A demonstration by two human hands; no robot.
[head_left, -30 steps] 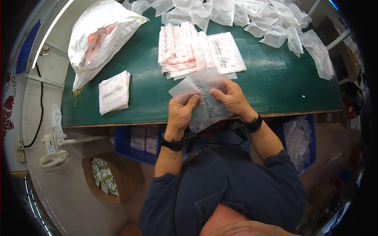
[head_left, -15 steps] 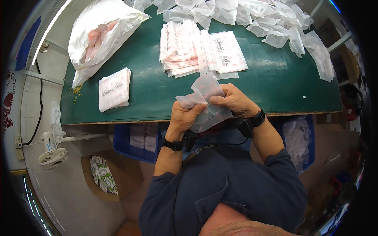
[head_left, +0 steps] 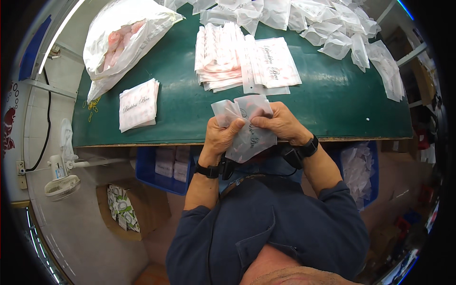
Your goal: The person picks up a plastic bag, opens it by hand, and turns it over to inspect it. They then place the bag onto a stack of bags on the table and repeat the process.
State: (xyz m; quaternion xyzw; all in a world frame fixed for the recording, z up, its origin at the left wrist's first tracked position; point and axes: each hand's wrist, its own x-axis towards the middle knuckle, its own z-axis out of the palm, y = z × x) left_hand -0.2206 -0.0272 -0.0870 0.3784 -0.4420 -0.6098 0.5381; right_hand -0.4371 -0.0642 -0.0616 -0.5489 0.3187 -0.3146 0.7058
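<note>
Between my hands, just off the table's near edge, is a frosted plastic bag (head_left: 251, 141) with dark script and pale pink marks. My left hand (head_left: 221, 135) pinches its left side, thumb on top. Its right side is gripped by my right hand (head_left: 280, 122), the thumb pressed on the film near the upper part. Beyond my hands lie a thick stack of folded pink-and-white bags (head_left: 218, 59) and, overlapping it on the right, a flatter pile of printed bags (head_left: 275, 64). A smaller pile of printed bags (head_left: 138, 105) rests to the left.
A large white sack (head_left: 128, 42) with pink rolls inside stands at the table's far left. Many loose frosted bags (head_left: 327, 26) cover the far right of the green table (head_left: 332, 109). Blue crates (head_left: 164, 185) sit below the edge; a small fan (head_left: 61, 186) is at left.
The bag in my hands has been turned and flattened, so more of its printed face shows. Both hands keep their grip in nearly the same place.
</note>
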